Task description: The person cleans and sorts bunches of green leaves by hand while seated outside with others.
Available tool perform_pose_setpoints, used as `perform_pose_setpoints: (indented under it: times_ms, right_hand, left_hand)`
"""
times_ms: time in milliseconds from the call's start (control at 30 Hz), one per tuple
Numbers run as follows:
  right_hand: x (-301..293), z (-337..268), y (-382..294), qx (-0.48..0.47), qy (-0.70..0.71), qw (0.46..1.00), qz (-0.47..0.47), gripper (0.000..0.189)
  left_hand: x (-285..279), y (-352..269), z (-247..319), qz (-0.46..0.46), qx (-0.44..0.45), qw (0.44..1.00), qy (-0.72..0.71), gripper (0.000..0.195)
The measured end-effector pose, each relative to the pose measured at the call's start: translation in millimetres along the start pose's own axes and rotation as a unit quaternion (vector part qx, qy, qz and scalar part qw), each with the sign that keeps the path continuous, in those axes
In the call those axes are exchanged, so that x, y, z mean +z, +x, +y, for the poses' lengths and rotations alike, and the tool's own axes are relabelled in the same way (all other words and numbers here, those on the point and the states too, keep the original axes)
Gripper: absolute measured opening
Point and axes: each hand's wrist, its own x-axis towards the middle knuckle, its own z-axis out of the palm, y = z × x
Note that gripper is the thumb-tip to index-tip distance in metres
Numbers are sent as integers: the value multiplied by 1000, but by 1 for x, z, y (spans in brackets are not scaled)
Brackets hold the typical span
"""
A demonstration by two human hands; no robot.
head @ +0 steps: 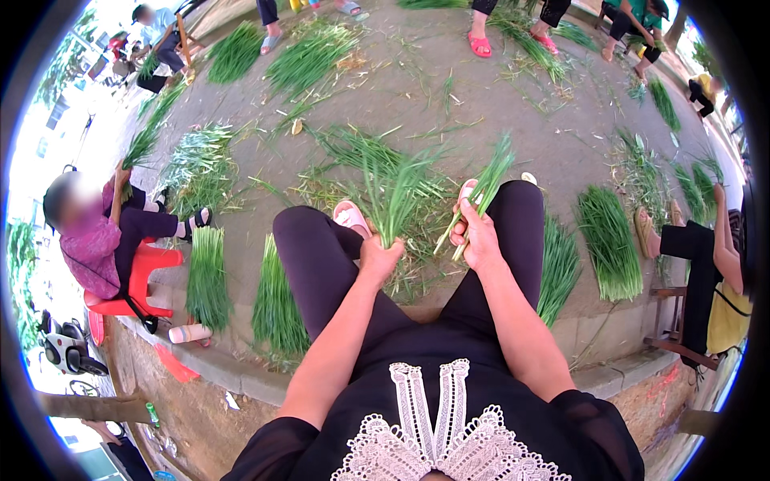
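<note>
My left hand (381, 257) is closed around the lower end of a bunch of long green stalks (394, 195), whose leaves fan out upward and away from me. A smaller bunch of green stalks (492, 177) is pinched between the thumb and fingers of my right hand (478, 235); its pale ends stick out below to the left. Both hands are above the gap between my knees. On the ground under them lies a loose heap of leaves and trimmings (361, 150), partly hidden by the left bunch.
Neat stalk piles lie left (271, 300) and right (556, 264) of my legs, with another pile (609, 243) farther right. A person on a red plastic stool (153, 270) sits at left, near a bottle (189, 333). A concrete kerb (240, 376) runs behind me. Other people work around.
</note>
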Motion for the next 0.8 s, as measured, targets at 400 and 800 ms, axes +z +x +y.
perform_pose_setpoints:
  times_ms: [400,800]
  right_hand:
    - [16,18,1,51,-15,998,-17,17]
    - [12,16,1,41,-31,999,-9,17]
  left_hand:
    - [3,-19,34,-234,-132,928,-258,19]
    - [10,-21,34,-176,-60,964,-189,10]
